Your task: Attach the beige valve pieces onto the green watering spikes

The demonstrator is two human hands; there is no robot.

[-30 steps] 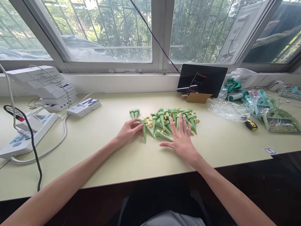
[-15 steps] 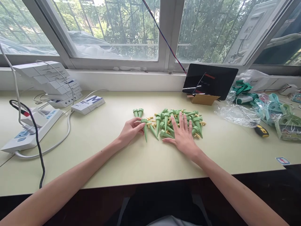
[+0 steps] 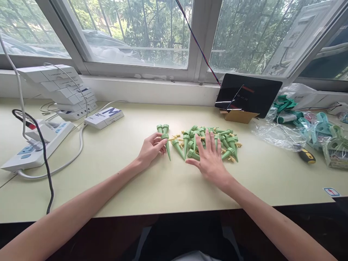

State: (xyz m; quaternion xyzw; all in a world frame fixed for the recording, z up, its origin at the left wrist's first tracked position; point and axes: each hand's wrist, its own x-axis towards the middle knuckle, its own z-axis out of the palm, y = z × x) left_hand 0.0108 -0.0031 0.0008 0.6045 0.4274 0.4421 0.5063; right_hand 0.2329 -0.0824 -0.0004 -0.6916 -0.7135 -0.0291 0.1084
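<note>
A heap of several green cone-shaped plastic spikes (image 3: 225, 143) with small yellow fittings lies in the middle of the pale table (image 3: 163, 185). My right hand (image 3: 209, 157) rests flat on the heap's near side, fingers spread. My left hand (image 3: 150, 149) pinches the wide end of one green spike (image 3: 167, 145) at the heap's left edge, its tip pointing toward me. Two more green spikes (image 3: 162, 128) lie side by side just beyond that hand, apart from the heap.
A black tablet (image 3: 248, 95) leans on a cardboard stand at the back right. Clear plastic bags (image 3: 274, 134), teal and green packaged items (image 3: 323, 134) and a yellow-black tool (image 3: 306, 156) lie to the right. White boxes (image 3: 58, 90), a power strip (image 3: 35, 148) and cables occupy the left.
My right hand has slid forward onto the heap and settled flat there. My left hand keeps its hold on the same spike. The view has drifted slightly.
</note>
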